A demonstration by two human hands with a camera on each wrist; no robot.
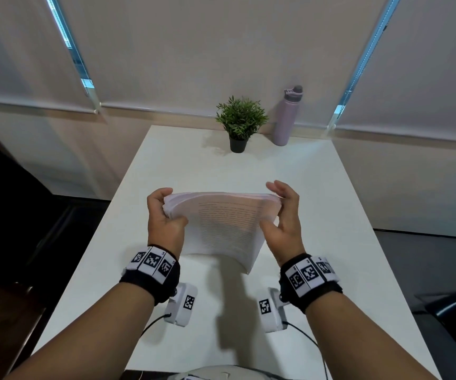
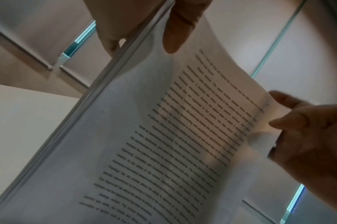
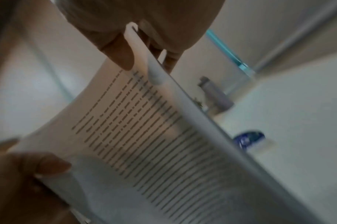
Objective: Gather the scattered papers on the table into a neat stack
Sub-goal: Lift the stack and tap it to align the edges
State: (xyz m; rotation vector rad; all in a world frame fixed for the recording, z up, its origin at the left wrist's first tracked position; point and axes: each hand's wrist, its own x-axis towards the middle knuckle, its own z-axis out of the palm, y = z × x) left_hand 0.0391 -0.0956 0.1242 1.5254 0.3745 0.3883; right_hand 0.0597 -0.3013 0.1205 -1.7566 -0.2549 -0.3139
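White table (image 1: 166, 165) under drawn window blinds (image 1: 194, 50). Thumbs in front, fingers (image 1: 276, 187) curled behind, pinching both side edges of a stack of printed papers (image 1: 221, 223), left hand (image 1: 163, 215) and right hand (image 1: 284, 215). Stack upright, bottom edge on the table. Beyond, potted plant (image 1: 239, 122) beside purple bottle (image 1: 287, 116).

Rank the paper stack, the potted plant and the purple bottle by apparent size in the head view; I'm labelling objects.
1. Paper stack, clearly largest, though nearest the camera.
2. Potted plant.
3. Purple bottle. These last two look close; their order is unsure.
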